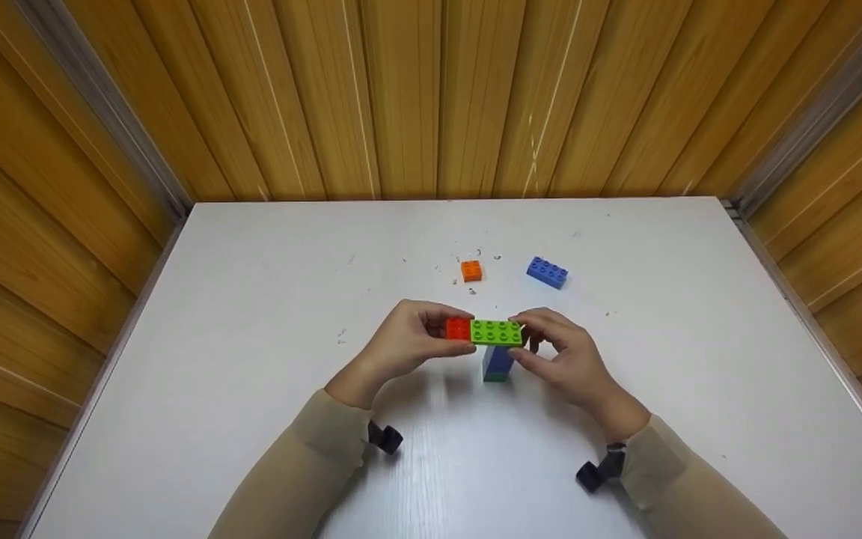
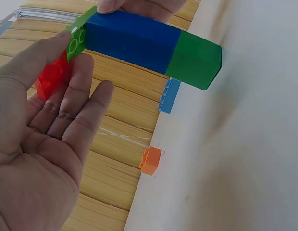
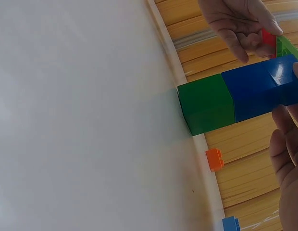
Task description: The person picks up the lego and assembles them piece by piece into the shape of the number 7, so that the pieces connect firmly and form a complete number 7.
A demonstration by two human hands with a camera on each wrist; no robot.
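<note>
A tower stands on the white table, with a dark green brick [image 3: 206, 105] at its base and blue bricks [image 2: 132, 41] above. Across its top lies a light green plate [image 1: 496, 332], jutting out to the left with its underside showing in the left wrist view. My left hand [image 1: 406, 337] pinches a red brick [image 1: 457, 329] between thumb and fingers, right at the plate's left end. On the other side, my right hand [image 1: 569, 359] grips the tower's top, thumb and fingers at the upper blue brick and the plate's right end.
Farther back on the table [image 1: 274, 299] lie an orange brick [image 1: 471, 271] and a separate blue brick [image 1: 548, 272]. Wood-look panels [image 1: 401, 97] enclose the table at the back and both sides. Small dark specks are scattered near the orange brick.
</note>
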